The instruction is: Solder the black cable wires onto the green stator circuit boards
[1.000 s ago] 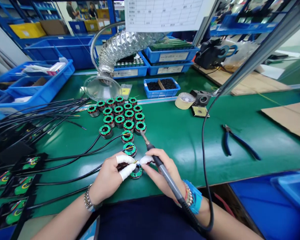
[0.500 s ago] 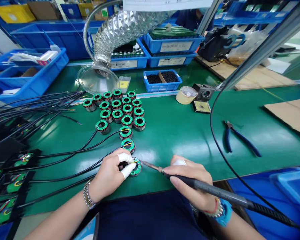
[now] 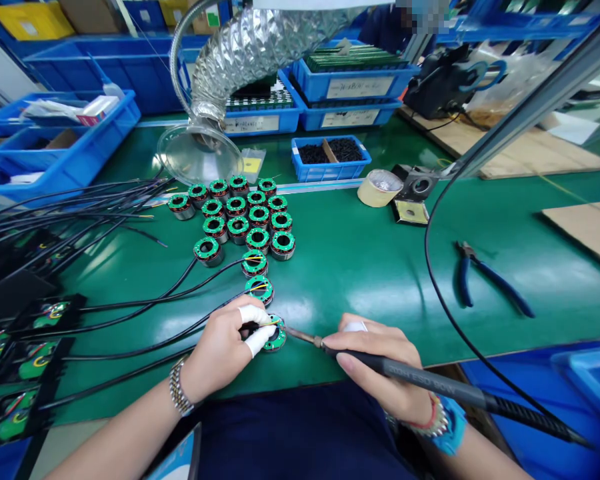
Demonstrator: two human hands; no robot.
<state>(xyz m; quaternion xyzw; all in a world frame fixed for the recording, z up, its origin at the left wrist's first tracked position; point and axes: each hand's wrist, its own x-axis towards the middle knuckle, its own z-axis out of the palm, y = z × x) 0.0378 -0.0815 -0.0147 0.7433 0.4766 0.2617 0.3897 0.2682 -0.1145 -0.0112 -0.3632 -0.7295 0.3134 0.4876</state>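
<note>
My left hand (image 3: pixel 227 343), with white covers on two fingertips, pinches the thin wires at the end of a black cable (image 3: pixel 180 352) over a round green-topped motor part (image 3: pixel 276 337). My right hand (image 3: pixel 380 363) is closed around a black soldering iron (image 3: pixel 420 380); its tip touches or nearly touches the right edge of that part. Behind my left hand, two similar parts (image 3: pixel 255 263) (image 3: pixel 260 289) have cables with thin wires lying on top. Several more round parts (image 3: pixel 237 206) stand grouped farther back.
Blue-handled cutters (image 3: pixel 500 287) lie at the right. A tape roll (image 3: pixel 380 188) and a metal stand (image 3: pixel 419 187) are at the back. A fume hood (image 3: pixel 200 157) hangs behind the parts. Blue bins (image 3: pixel 330 160) line the rear; black cables spread at the left.
The view has shifted slightly, moving the bench items a little to the right. Both hands keep their grips, and the iron's tip remains at the same round part.
</note>
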